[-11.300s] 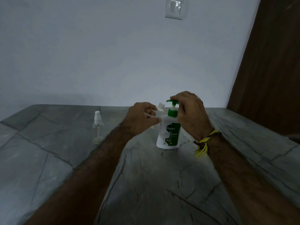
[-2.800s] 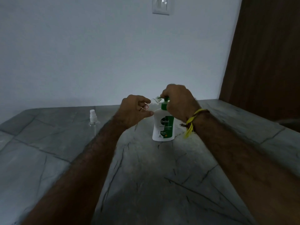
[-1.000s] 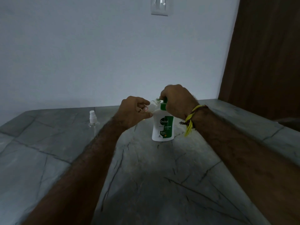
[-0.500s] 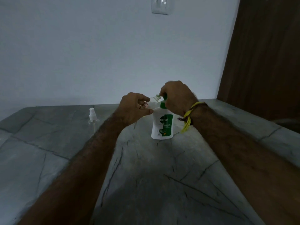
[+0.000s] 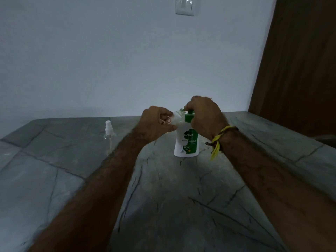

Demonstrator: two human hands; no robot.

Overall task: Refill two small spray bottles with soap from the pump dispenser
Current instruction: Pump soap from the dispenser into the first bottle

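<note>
A white and green pump dispenser point(image 5: 186, 142) stands upright on the grey stone table point(image 5: 163, 197). My right hand point(image 5: 203, 117) covers its green pump head with the fingers curled over it. My left hand point(image 5: 154, 124) grips a small clear spray bottle point(image 5: 175, 117), tilted, its open mouth at the pump's spout. A second small spray bottle point(image 5: 108, 133) with a white spray top stands upright on the table to the left, apart from both hands.
A pale wall rises behind the table, with a light switch point(image 5: 185, 5) high up. A brown wooden door point(image 5: 300, 60) stands at the right. A yellow thread band point(image 5: 217, 140) circles my right wrist.
Both hands and the dispenser stay in place; my right hand has risen slightly on the pump head compared with one second ago. The second bottle has not moved.
</note>
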